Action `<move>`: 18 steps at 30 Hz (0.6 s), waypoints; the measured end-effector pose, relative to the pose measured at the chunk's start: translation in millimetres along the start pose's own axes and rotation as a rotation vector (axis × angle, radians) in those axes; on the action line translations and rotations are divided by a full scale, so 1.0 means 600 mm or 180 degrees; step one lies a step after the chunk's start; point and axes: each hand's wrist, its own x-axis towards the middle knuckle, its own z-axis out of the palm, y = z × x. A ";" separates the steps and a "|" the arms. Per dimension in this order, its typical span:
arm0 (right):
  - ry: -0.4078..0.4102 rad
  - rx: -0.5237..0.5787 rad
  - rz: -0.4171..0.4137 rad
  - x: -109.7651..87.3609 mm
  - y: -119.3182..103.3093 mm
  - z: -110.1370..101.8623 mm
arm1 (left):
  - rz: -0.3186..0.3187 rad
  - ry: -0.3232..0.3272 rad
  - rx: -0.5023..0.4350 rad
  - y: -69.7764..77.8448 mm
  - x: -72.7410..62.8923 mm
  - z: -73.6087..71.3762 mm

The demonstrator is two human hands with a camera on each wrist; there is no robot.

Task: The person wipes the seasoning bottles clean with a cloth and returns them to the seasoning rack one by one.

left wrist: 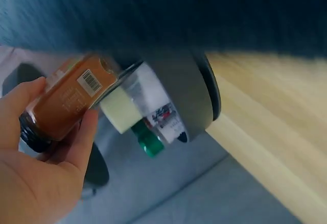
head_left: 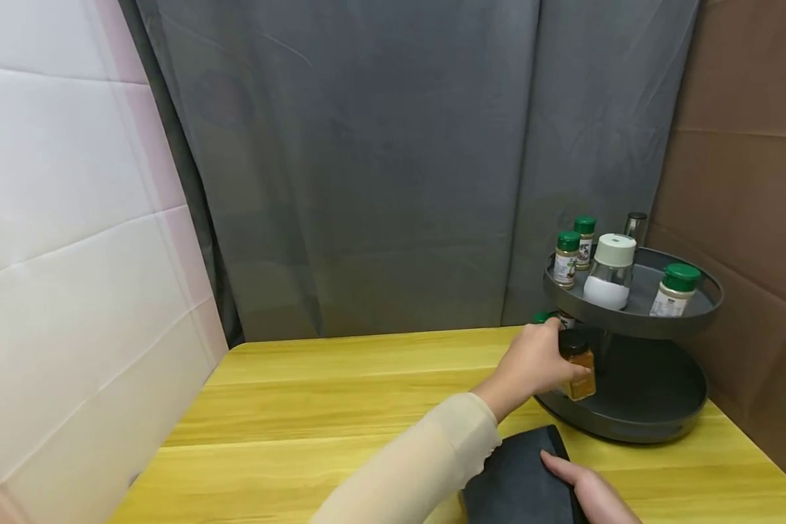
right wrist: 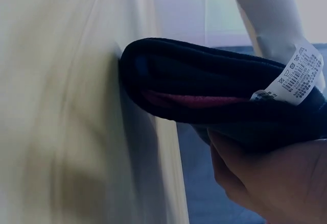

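My left hand grips a glass spice jar of orange-brown powder with a black lid. It holds the jar at the left side of the lower tier of a round dark grey two-tier rack. In the left wrist view the jar shows a barcode, with thumb and fingers around it. My right hand holds a folded dark cloth low over the table, thumb on top. A white care label and a pink inner layer show on it in the right wrist view.
On the rack's upper tier stand several green-capped spice bottles, a pale-lidded shaker of white powder and a dark-capped glass bottle. More green-capped bottles sit behind my left hand. A brown wall panel borders the yellow wooden table.
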 end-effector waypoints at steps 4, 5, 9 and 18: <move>-0.0304 0.0425 0.0064 -0.030 0.003 0.006 | 0.0261 -0.0176 0.0663 0.015 0.021 0.027; -0.0368 0.0494 0.0077 -0.036 0.003 0.009 | 0.0322 -0.0227 0.0794 0.018 0.025 0.034; -0.0364 0.0514 0.0106 -0.056 0.003 0.012 | 0.0505 -0.0395 0.1105 0.022 0.039 0.065; -0.0621 0.0955 0.0286 -0.079 0.015 -0.001 | 0.0686 -0.0645 0.1186 0.024 0.060 0.103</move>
